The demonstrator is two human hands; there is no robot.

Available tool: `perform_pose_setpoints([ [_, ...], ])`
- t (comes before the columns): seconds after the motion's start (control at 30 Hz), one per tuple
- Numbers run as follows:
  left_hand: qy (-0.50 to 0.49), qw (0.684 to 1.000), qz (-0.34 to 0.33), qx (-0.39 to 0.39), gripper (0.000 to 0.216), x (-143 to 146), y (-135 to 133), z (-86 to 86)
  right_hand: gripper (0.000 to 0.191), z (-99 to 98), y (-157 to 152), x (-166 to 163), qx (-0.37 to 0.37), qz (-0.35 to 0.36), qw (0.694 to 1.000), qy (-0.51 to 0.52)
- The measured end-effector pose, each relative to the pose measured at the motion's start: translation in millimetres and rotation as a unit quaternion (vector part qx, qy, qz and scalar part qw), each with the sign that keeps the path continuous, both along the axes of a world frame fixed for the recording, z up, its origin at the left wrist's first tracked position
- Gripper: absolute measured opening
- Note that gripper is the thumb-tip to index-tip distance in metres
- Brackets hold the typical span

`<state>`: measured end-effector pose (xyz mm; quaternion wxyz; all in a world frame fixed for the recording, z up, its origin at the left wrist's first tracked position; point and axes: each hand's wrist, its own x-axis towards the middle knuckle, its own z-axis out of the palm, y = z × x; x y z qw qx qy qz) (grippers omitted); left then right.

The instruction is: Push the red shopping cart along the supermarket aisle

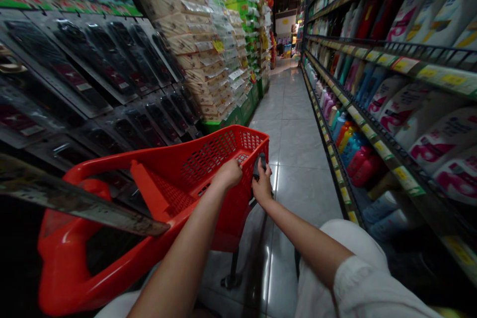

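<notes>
Red cart [233, 221]: left hand [229, 174] fisted at its rim, right hand [263, 182] seemingly gripping a dark piece [263, 160] at its front end. If it rolls, fingers could get pinched.

floor [296, 144]: glossy grey tile | shelving [402, 64]: right side | light: dim

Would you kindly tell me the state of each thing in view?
Red shopping cart: standing upright on the floor
Left hand: fingers curled, at the cart's rim
Right hand: fingers bent at a small dark object
Blister packs: hung in rows
Beige packages: stacked high
Shampoo bottles: lined up
Worn pole: slanting
</notes>
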<state>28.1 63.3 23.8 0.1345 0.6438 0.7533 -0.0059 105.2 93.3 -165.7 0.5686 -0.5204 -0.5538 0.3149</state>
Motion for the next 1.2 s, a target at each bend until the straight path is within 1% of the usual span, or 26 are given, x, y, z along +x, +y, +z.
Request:
perform_pose_setpoints([
  [0.1, -0.004, 1.0, -0.005, 0.006, 0.032, -1.0, -0.3, -0.2, 0.08, -19.0, -5.6, -3.4, -0.023, -0.002, 1.0, 0.021],
  [0.17, -0.01, 1.0, -0.006, 0.008, 0.032, -2.2, -0.5, -0.7, 0.077, -27.7, -5.4, -4.7, -0.057, -0.018, 0.997, 0.043],
  [0.23, -0.014, 1.0, -0.004, 0.009, 0.032, -3.5, 0.0, -1.5, 0.074, -28.5, -3.7, -6.2, -0.1, -0.036, 0.992, 0.071],
  [0.3, -0.015, 1.0, -0.003, 0.008, 0.032, -4.5, 1.8, -3.0, 0.072, -18.4, -1.7, -7.3, -0.107, -0.043, 0.988, 0.099],
  [0.37, -0.014, 1.0, -0.002, 0.007, 0.032, -4.8, 4.6, -4.9, 0.069, 0.2, -1.0, -6.8, -0.057, -0.028, 0.992, 0.113],
  [0.43, -0.012, 1.0, -0.002, 0.007, 0.031, -4.3, 7.6, -6.4, 0.066, 18.7, -2.7, -4.6, 0.022, 0.01, 0.995, 0.1],
  [0.5, -0.012, 1.0, 0.0, 0.01, 0.031, -3.0, 9.6, -6.9, 0.066, 27.1, -6.8, -2.2, 0.075, 0.047, 0.993, 0.073],
  [0.53, -0.013, 1.0, 0.001, 0.011, 0.031, -2.3, 10.0, -6.6, 0.067, 25.7, -9.4, -1.4, 0.082, 0.055, 0.993, 0.062],
  [0.6, -0.017, 1.0, 0.001, 0.013, 0.031, -0.8, 9.9, -5.0, 0.069, 12.9, -14.1, -1.5, 0.056, 0.043, 0.996, 0.05],
  [0.63, -0.017, 1.0, 0.001, 0.011, 0.031, -0.3, 9.5, -4.0, 0.068, 3.7, -15.7, -2.3, 0.025, 0.028, 0.998, 0.046],
  [0.7, -0.016, 1.0, 0.0, 0.005, 0.031, 0.3, 8.7, -2.0, 0.065, -12.8, -17.0, -5.4, -0.059, 0.001, 0.998, 0.036],
  [0.77, -0.012, 1.0, 0.0, 0.004, 0.032, 0.3, 8.7, -0.6, 0.063, -19.0, -16.7, -8.9, -0.128, -0.009, 0.991, 0.033],
  [0.8, -0.009, 1.0, 0.001, 0.004, 0.032, 0.1, 9.1, -0.1, 0.064, -16.9, -16.6, -10.4, -0.136, -0.007, 0.99, 0.036],
  [0.83, -0.008, 1.0, 0.002, 0.006, 0.032, -0.1, 9.7, 0.1, 0.066, -11.8, -16.8, -11.5, -0.123, -0.003, 0.992, 0.041],
  [0.87, -0.007, 1.0, 0.002, 0.006, 0.032, -0.3, 10.5, 0.1, 0.068, -4.7, -17.6, -12.2, -0.092, 0.006, 0.995, 0.045],
  [0.93, -0.008, 1.0, 0.003, 0.005, 0.031, -0.6, 12.2, -0.2, 0.072, 10.3, -20.4, -12.4, -0.007, 0.032, 0.999, 0.038],
  [1.0, -0.012, 1.0, 0.004, 0.004, 0.031, -0.7, 13.6, -0.6, 0.077, 17.9, -24.2, -11.8, 0.058, 0.065, 0.996, 0.013],
  [1.03, -0.014, 1.0, 0.004, 0.004, 0.031, -0.7, 14.1, -0.9, 0.08, 16.7, -25.9, -11.5, 0.074, 0.075, 0.994, 0.001],
  [1.1, -0.013, 1.0, 0.006, 0.004, 0.031, -0.5, 14.4, -1.4, 0.083, 3.8, -29.2, -11.6, 0.071, 0.07, 0.995, -0.016],
  [1.2, -0.01, 1.0, 0.006, 0.004, 0.032, -0.6, 13.8, -2.3, 0.079, -33.0, -35.4, -15.5, 0.013, 0.029, 0.999, -0.022],
])
